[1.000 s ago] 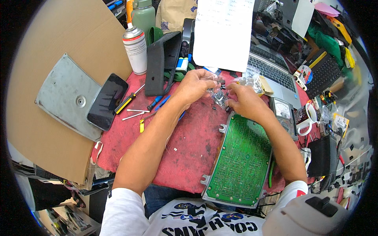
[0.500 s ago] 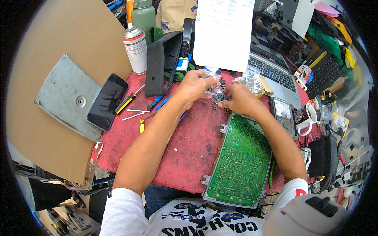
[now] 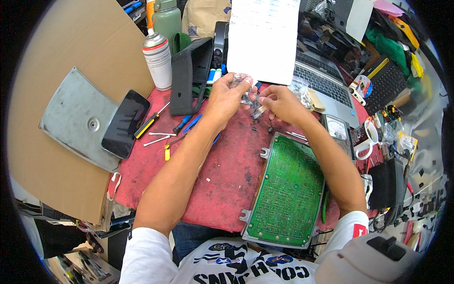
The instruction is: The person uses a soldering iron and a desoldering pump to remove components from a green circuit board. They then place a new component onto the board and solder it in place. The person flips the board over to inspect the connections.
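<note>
My left hand [image 3: 226, 100] grips a small clear plastic bag [image 3: 242, 81] holding small dark and silvery parts, above the far middle of the red cloth. Close beside it, my right hand [image 3: 283, 105] has its fingers curled together at the bag's lower end; whatever they pinch is too small to tell. Several small dark electronic parts [image 3: 270, 129] lie loose on the cloth below the hands. Nearer to me, under my right forearm, a green circuit board [image 3: 288, 189] rests in a metal frame with mounting tabs.
Left of my arms lie a phone [image 3: 125, 124], a yellow-black screwdriver [image 3: 147, 125], cotton swabs [image 3: 158, 138] and a grey metal cover [image 3: 78, 118]. A spray can [image 3: 157, 61] and black case [image 3: 190, 78] stand beyond. On the right are a laptop [image 3: 326, 83], analog meter [image 3: 336, 128] and mug [image 3: 366, 142].
My hands have drawn slightly apart and the left has lifted the bag a little. Small parts on the cloth now show below them. The whole view has shifted slightly.
</note>
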`<action>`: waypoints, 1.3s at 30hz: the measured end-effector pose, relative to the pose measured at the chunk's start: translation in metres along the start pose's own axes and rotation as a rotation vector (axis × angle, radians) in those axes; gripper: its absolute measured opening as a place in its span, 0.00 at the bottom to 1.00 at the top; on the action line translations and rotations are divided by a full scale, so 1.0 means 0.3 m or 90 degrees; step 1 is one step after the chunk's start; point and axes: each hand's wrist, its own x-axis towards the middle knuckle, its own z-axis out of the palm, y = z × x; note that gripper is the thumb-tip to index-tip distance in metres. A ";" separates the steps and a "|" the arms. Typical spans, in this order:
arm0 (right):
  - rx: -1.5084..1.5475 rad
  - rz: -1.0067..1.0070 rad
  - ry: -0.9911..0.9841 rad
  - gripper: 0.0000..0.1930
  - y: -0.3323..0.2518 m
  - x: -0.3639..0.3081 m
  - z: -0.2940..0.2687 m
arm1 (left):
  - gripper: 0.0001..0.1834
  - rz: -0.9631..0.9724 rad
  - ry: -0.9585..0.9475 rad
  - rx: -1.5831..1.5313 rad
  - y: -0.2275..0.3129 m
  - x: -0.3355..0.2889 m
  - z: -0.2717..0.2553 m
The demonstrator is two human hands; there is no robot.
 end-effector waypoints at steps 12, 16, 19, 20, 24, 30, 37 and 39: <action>-0.417 -0.170 0.086 0.06 0.086 -0.079 0.003 | 0.10 0.228 -0.019 0.443 -0.076 -0.002 0.011; -0.407 -0.159 0.061 0.07 0.067 -0.072 0.018 | 0.09 0.214 -0.059 0.468 -0.068 -0.020 0.014; -0.475 -0.146 0.043 0.08 0.058 -0.065 0.024 | 0.09 0.282 -0.079 0.472 -0.098 -0.011 0.015; -0.497 -0.156 0.039 0.09 0.063 -0.064 0.020 | 0.09 0.307 -0.082 0.500 -0.108 -0.010 0.017; -0.491 -0.186 0.092 0.08 0.052 -0.105 -0.015 | 0.10 0.372 -0.112 0.632 -0.149 -0.018 0.030; -0.060 -0.199 0.094 0.08 0.058 -0.198 -0.114 | 0.16 0.364 -0.151 0.673 -0.138 -0.041 0.041; 0.091 -0.238 0.110 0.15 0.077 -0.273 -0.081 | 0.23 0.324 -0.214 0.513 -0.041 -0.073 0.043; 0.032 -0.287 0.169 0.15 0.070 -0.291 -0.069 | 0.21 0.278 -0.230 0.399 0.001 -0.088 0.076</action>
